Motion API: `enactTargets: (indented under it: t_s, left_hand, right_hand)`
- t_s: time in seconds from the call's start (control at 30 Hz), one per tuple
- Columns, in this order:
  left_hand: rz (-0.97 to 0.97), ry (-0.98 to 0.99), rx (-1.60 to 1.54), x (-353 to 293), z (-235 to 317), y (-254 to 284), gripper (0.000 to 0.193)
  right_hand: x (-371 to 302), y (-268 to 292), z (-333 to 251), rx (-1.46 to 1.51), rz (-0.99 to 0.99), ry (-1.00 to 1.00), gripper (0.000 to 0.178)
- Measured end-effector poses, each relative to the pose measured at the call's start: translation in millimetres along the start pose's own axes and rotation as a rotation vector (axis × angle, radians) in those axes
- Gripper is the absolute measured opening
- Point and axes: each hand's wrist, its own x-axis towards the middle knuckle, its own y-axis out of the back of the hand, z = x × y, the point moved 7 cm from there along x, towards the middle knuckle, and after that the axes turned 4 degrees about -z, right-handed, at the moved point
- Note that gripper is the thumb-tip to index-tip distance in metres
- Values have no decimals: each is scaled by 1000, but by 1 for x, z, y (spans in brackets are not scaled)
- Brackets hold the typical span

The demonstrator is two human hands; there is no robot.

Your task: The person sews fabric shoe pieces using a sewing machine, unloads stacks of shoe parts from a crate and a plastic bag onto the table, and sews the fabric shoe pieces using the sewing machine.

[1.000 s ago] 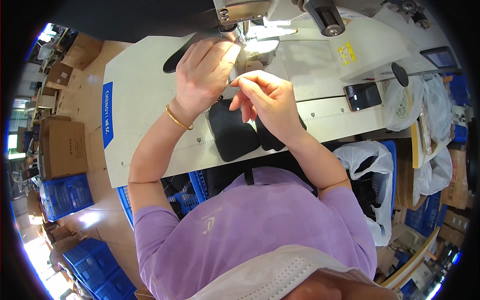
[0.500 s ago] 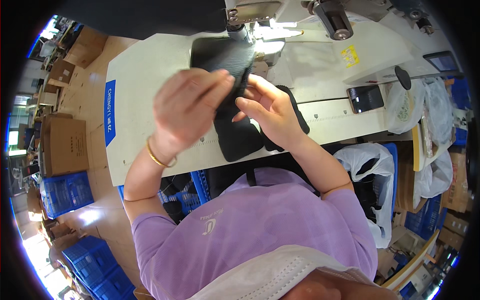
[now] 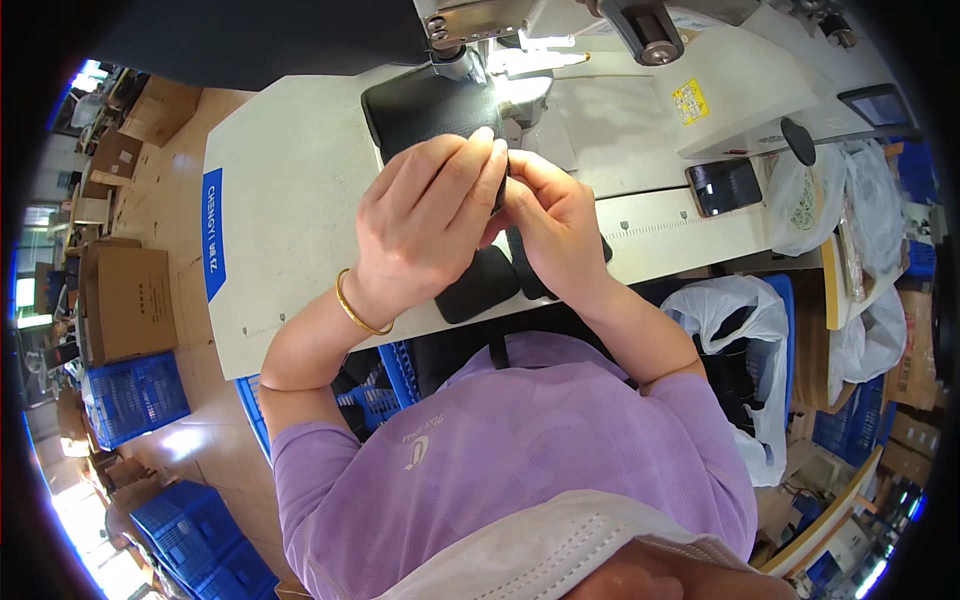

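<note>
A black padded piece (image 3: pixel 430 108), smooth and round-cornered, lies beneath the head of a sewing machine (image 3: pixel 455 65). At its near right corner my two hands meet. My left hand (image 3: pixel 425 215), with a gold bangle at the wrist, has its fingers closed together on that edge of the piece. Just to the right, my right hand (image 3: pixel 555 225) pinches the same edge between thumb and fingers; the fingertips partly hide the black material there. Below the hands, two more black padded pieces lie at the table's front edge, a left one (image 3: pixel 480 287) and a right one (image 3: pixel 530 268) partly covered by my right hand.
A phone (image 3: pixel 725 188) lies on the white worktable (image 3: pixel 290 200) at the right, beside clear plastic bags (image 3: pixel 808 205). A blue crate with a white bag (image 3: pixel 775 330) stands at the front right. Cardboard boxes (image 3: pixel 130 300) and blue crates (image 3: pixel 135 395) stand on the floor at left.
The black piece, raised and blurred before, now lies flatter under the machine head. My left hand has moved right, close against my right hand, and its fingers have closed on the edge.
</note>
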Motion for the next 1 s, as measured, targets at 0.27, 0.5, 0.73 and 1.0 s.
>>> enactTargets:
  t_s: [0.27,0.5,0.73,1.0]
  left_hand:
    - [-10,30,26,10,-15,-12,41]
    - [30,41,-14,7,-21,-14,39]
    - [90,79,-119,-2,-27,-12,39]
    - [319,600,-508,-41,-67,-2,44]
  right_hand:
    - [20,5,5,-14,-2,34,25]
    - [25,6,3,-7,-17,49,24]
    - [26,4,1,-52,-38,67,23]
    - [-1,45,7,-380,127,189,24]
